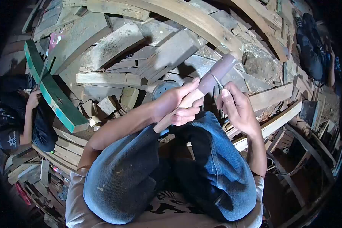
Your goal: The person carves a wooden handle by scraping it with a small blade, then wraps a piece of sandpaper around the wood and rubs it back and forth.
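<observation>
My left hand [180,100] is wrapped round the pale lower part of a turned wooden piece [217,73] above my knees. The piece lies slantwise, its thick purplish-brown end up and to the right, its thin end down by my left knee. In my right hand [235,108] a thin metal tool [217,81] is pinched between thumb and fingers. The tool's curved tip lies at the side of the thick part. What the rest of the tool looks like is hidden by my fingers.
Wooden boards [106,79] and offcuts lie ahead. Long curved beams [186,15] cross the top. A person [33,100] at the left has a hand near a green beam [57,95]; another person [311,49] is at the far right. A round grey tool [167,88] lies beyond my left hand.
</observation>
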Available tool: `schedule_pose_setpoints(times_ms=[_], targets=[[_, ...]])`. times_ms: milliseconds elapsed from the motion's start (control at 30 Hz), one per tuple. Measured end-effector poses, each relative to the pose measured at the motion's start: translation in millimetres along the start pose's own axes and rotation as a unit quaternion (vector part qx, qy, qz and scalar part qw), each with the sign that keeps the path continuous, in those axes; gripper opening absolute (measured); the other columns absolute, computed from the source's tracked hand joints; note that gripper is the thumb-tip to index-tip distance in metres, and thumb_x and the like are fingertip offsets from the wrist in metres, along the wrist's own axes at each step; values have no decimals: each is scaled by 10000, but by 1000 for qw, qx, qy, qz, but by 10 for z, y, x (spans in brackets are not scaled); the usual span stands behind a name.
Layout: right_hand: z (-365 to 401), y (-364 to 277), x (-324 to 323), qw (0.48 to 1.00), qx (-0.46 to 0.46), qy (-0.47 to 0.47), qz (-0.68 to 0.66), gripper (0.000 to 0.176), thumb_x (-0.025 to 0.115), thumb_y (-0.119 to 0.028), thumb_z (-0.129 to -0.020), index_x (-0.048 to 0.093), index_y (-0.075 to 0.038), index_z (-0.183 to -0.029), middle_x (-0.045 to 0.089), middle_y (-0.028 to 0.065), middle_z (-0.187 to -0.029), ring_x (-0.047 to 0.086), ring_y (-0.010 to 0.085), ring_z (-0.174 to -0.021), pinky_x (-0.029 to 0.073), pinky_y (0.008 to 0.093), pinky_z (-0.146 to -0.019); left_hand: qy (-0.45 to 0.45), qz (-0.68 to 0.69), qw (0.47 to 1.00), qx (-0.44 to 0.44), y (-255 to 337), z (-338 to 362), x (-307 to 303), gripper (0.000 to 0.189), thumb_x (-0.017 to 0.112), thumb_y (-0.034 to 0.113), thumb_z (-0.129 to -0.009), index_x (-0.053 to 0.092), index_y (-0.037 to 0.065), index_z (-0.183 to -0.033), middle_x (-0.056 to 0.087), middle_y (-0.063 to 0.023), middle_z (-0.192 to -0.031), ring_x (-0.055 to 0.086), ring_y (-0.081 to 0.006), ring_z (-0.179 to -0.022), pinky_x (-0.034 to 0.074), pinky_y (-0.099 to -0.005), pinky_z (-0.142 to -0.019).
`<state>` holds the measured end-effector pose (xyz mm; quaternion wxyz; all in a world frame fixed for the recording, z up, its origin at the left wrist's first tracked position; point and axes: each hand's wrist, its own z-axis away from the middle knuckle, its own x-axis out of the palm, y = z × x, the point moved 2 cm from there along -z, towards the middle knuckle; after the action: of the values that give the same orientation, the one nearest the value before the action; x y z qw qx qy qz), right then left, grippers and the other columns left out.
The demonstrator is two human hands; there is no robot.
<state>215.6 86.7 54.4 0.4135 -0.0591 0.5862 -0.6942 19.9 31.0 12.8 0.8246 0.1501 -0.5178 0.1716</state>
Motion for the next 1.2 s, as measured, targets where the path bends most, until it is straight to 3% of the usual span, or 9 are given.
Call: schedule_pose_setpoints(times_ms=[233,433,633,767,867,900,1033,1100,1200], targets=[[3,19,67,999,-39,24,12,298,448,-202,-1046,518,-10,-829,567,88,-580,585,195,-506,454,338,-511,19,-16,1000,1,-3,7,6,604,281,634,-1002,455,107,-762,338,34,-444,302,-71,-306,277,-223,-271],[8,80,62,1000,-11,13,-12,305,442,-220,-1049,546,-3,-861,583,94,-582,610,203,-517,469,340,-522,18,-15,1000,-2,-7,-3,-23,614,272,641,-999,454,99,-776,345,30,-452,305,-73,-316,281,-224,-275],[-15,22,43,999,36,18,-8,351,489,-238,-1037,553,0,-787,579,95,-545,624,224,-502,476,348,-515,3,-7,1000,-9,-33,-25,-45,614,267,632,-1003,450,86,-790,349,25,-457,317,-81,-316,301,-233,-272],[-19,14,67,997,9,68,27,348,520,-237,-1020,551,-11,-757,558,132,-525,615,268,-476,462,374,-482,7,-23,1000,-3,-33,-27,-42,629,268,648,-995,449,84,-783,347,20,-453,340,-90,-318,303,-234,-273],[-3,-80,57,987,-64,75,127,304,568,-193,-988,555,-5,-750,517,172,-529,582,334,-458,438,410,-445,48,-57,997,9,-12,-13,0,636,270,655,-991,448,86,-769,341,20,-445,336,-94,-316,306,-234,-276],[-7,-86,100,971,-129,106,171,299,576,-186,-980,550,0,-747,536,184,-545,585,345,-460,439,429,-449,46,-59,997,10,-2,-18,11,636,270,655,-991,448,86,-769,341,20,-445,336,-94,-316,306,-234,-276],[-73,-40,-4,971,-62,122,196,271,577,-187,-977,573,3,-784,570,191,-568,596,358,-475,451,427,-442,35,-25,999,6,-17,-12,-6,626,274,647,-995,449,88,-772,339,21,-442,328,-89,-310,307,-228,-278],[-34,-103,35,965,-70,138,212,273,572,-202,-978,578,-1,-793,576,194,-573,607,355,-485,471,429,-444,11,-20,1000,7,-25,-18,-23,620,274,642,-997,448,89,-775,335,24,-442,324,-87,-308,306,-225,-279],[21,-147,120,959,-108,69,253,260,560,-227,-983,609,-4,-858,597,201,-605,612,363,-496,488,453,-448,27,-16,1000,1,-7,-12,-8,617,268,634,-1002,450,90,-776,330,27,-446,325,-92,-312,305,-228,-282]])
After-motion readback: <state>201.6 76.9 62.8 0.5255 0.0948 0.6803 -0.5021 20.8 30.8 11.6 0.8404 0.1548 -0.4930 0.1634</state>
